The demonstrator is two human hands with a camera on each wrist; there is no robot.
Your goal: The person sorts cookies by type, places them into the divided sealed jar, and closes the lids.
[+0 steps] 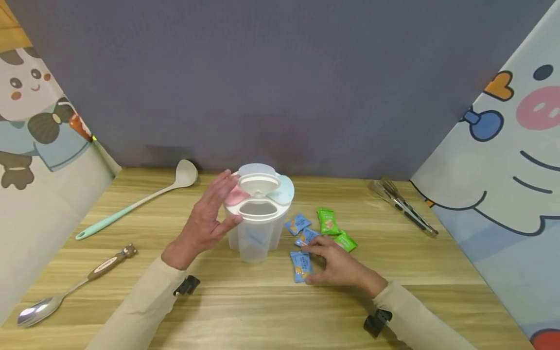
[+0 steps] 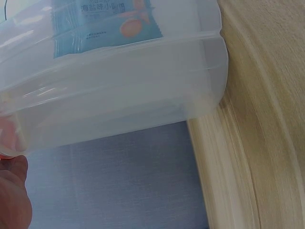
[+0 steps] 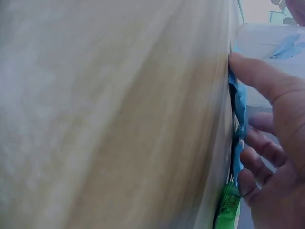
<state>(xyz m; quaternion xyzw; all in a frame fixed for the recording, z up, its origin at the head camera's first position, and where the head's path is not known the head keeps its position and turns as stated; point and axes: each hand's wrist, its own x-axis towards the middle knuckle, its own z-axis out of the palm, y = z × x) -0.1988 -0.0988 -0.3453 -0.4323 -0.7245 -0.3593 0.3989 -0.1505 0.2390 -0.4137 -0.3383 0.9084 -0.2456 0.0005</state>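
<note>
A clear plastic container [image 1: 253, 243] with a white lid and pink, blue and grey-white flaps stands upright. A blue snack packet [image 2: 109, 26] is inside it. My left hand [image 1: 202, 221] touches the lid's left side, thumb at the front rim and fingers by the pink flap [image 1: 236, 195]. My right hand [image 1: 334, 265] is spread low over the nearest loose blue packet [image 1: 301, 266], thumb at its lower edge and fingers near its upper end. Two more blue packets [image 1: 297, 224] and two green packets [image 1: 327, 221] lie just beyond; the right fingers partly cover one blue packet.
A ladle [image 1: 185, 174] with a mint handle and a metal spoon [image 1: 41, 311] with a brown handle lie at left. Metal tongs or a whisk [image 1: 402, 206] lie at the back right. A grey panel [image 1: 280, 87] stands behind the wooden table [image 1: 271, 311].
</note>
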